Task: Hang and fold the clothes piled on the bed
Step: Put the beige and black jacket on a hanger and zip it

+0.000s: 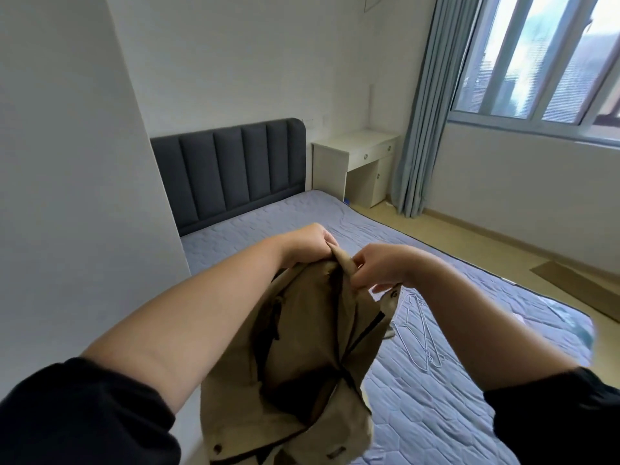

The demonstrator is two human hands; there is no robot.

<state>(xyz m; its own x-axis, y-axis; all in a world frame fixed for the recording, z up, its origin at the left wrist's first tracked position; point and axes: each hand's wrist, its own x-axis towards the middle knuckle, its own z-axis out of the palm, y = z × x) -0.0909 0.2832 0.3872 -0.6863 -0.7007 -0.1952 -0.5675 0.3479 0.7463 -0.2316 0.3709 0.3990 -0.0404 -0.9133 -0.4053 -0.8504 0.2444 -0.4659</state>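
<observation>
A khaki garment (302, 347) with dark lining and buttons hangs in front of me above the bed (436, 414). My left hand (308, 245) grips its top edge from the left. My right hand (375, 266) pinches the same top fold from the right, and the two hands nearly touch. The cloth droops down and out of the bottom of the frame. A few thin wire hangers (421, 333) lie flat on the lilac quilted mattress cover, just right of the garment.
A dark grey padded headboard (231, 169) stands at the far end, with a white wall (67, 196) close on the left. A cream desk (355, 162), blue curtain (422, 129) and window are at the right. Cardboard (577, 286) lies on the floor.
</observation>
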